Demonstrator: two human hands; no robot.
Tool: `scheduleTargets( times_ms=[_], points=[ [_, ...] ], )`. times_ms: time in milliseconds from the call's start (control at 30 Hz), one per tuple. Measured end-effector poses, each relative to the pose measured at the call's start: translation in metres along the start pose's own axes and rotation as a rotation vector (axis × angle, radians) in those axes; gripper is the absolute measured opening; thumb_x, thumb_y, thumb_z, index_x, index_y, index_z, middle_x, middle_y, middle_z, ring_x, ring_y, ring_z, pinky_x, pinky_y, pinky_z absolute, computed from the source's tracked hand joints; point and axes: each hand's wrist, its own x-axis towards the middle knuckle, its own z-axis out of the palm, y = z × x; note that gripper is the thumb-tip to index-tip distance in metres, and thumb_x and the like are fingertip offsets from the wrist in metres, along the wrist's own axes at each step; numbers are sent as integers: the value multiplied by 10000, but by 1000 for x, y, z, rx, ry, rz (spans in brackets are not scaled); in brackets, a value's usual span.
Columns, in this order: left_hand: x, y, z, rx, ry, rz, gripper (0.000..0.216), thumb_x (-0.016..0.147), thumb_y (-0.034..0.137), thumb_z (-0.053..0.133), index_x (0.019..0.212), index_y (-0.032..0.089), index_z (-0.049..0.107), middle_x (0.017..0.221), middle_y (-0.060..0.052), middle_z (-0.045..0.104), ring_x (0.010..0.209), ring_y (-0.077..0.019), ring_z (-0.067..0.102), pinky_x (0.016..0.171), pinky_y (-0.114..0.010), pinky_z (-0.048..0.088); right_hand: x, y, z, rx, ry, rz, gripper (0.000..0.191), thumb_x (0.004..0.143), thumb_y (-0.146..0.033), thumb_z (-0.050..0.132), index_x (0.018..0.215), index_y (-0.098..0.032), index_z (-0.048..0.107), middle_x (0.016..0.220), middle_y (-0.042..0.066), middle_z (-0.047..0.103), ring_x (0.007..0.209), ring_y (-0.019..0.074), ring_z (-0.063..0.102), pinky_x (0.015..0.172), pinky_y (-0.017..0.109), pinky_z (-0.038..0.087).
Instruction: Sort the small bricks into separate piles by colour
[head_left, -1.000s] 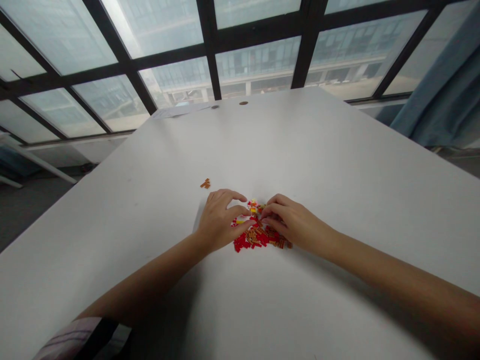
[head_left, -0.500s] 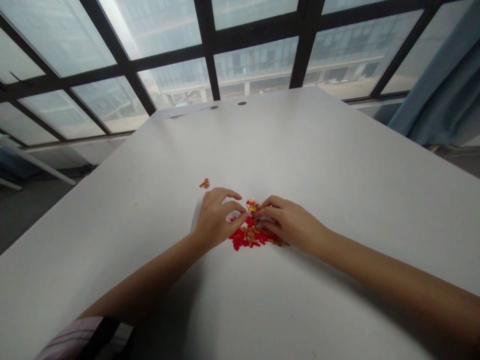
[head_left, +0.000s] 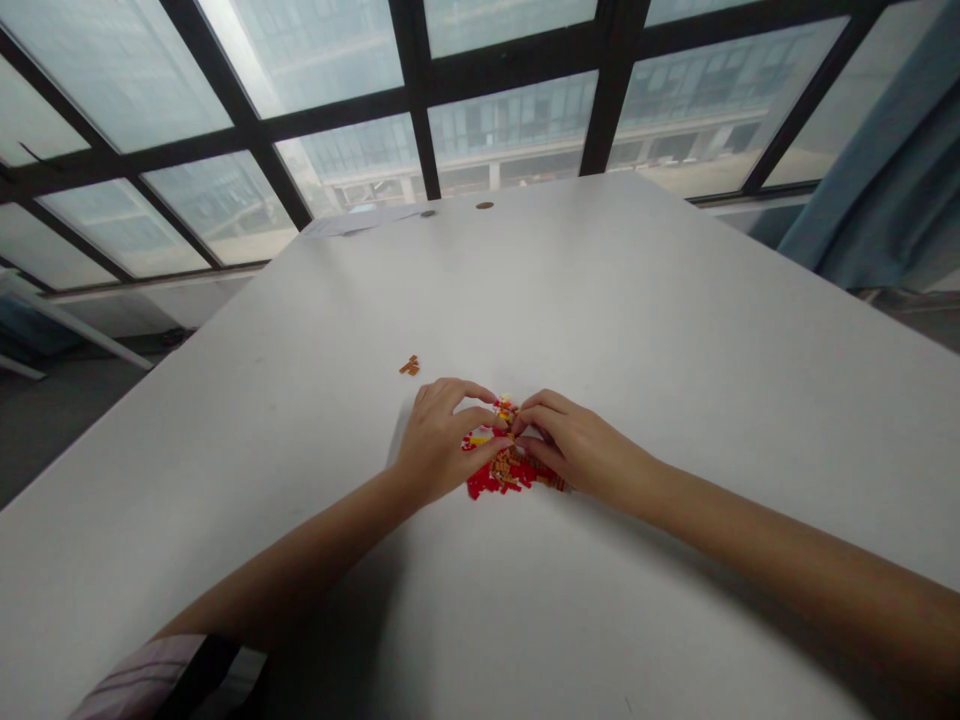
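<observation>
Roughly, the scene centres on a low heap of small plastic building bricks [head_left: 504,472] lying directly on the white bench [head_left: 570,300], mostly red and orange with some yellow pieces toward the far end. The left hand [head_left: 439,440] arches over the heap's left side, its fingers curving in toward the pile. The right hand [head_left: 577,445] comes in from the right, with its fingertips at or in the heap's middle. The two grips are close together, both loosely curled rather than spread wide, but whether either is pinching a brick is impossible to tell, because the fingers hide what lies between them.

These bricks look light, stiff and tiny, so they would likely skid or scatter on the smooth top at a careless touch. Pinching one by its narrow sides between fingertip and thumb looks the safest hold. A small cluster of loose orange pieces [head_left: 409,366] sits apart, beyond the left hand. The bench gives ample room on every side, and its left edge runs well away from the heap. A sheet of paper [head_left: 360,221] lies at the far edge, and a blue curtain [head_left: 862,190] hangs beyond the bench on the right.
</observation>
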Motion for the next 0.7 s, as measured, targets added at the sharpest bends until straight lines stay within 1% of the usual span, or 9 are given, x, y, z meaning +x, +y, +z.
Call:
scheduleTargets(
  times_ms=[100, 267, 367, 433, 467, 567, 633, 700],
  points=[
    [2, 3, -2, -10, -13, 14, 35, 823, 254, 726, 817, 255, 691, 1048, -29, 700, 996, -219, 611, 887, -403, 429, 0, -2, 0, -29, 15, -30, 146, 883, -130, 544, 980, -175, 643, 1030, 104, 644, 934, 212, 650, 860, 397, 556],
    [3, 9, -3, 7, -40, -2, 80, 759, 195, 723, 788, 241, 664, 1111, -44, 687, 1033, -237, 604, 891, -411, 421, 0, -5, 1, -58, 20, -57, 139, 900, -152, 539, 989, -160, 645, 1043, 121, 646, 937, 228, 653, 855, 411, 558],
    [4, 3, -4, 31, -38, -1, 78, 746, 196, 723, 780, 239, 667, 1151, -46, 675, 1063, -239, 603, 921, -417, 414, -1, -5, -2, -86, 7, -60, 163, 907, -157, 534, 1008, -139, 662, 1069, 142, 648, 943, 239, 657, 862, 420, 551],
    [5, -12, -7, 67, -13, -50, 72, 745, 206, 728, 778, 243, 676, 1158, -41, 671, 1082, -237, 604, 963, -430, 399, -1, -4, -7, -111, 21, -38, 191, 912, -154, 522, 1020, -151, 679, 1086, 140, 651, 930, 239, 661, 850, 419, 547],
    [5, -23, -11, 97, 17, -107, 74, 739, 205, 732, 778, 242, 680, 1157, -40, 670, 1094, -240, 602, 982, -439, 391, -1, -3, -9, -118, 34, -19, 203, 916, -159, 513, 1017, -163, 689, 1086, 135, 653, 906, 233, 664, 831, 411, 549],
    [3, -66, -24, 200, 85, -320, 67, 712, 219, 753, 753, 239, 704, 1124, -38, 679, 1062, -243, 614, 959, -432, 417, -1, 0, -16, -108, 66, 32, 238, 927, -174, 486, 990, -187, 715, 1056, 116, 663, 772, 190, 653, 740, 362, 548],
    [0, -93, -34, 249, 91, -435, 35, 735, 255, 747, 740, 236, 718, 1097, -41, 687, 1058, -246, 619, 949, -428, 423, 0, 2, -18, -91, 73, 47, 236, 924, -183, 494, 986, -191, 722, 1053, 107, 664, 709, 163, 631, 704, 334, 538],
    [-4, -111, -42, 300, 79, -480, 43, 736, 282, 755, 763, 254, 734, 1110, -32, 683, 1079, -250, 610, 961, -434, 406, 0, 4, -18, -77, 80, 66, 220, 919, -199, 511, 984, -196, 722, 1050, 97, 662, 679, 148, 614, 690, 317, 528]
  ],
)
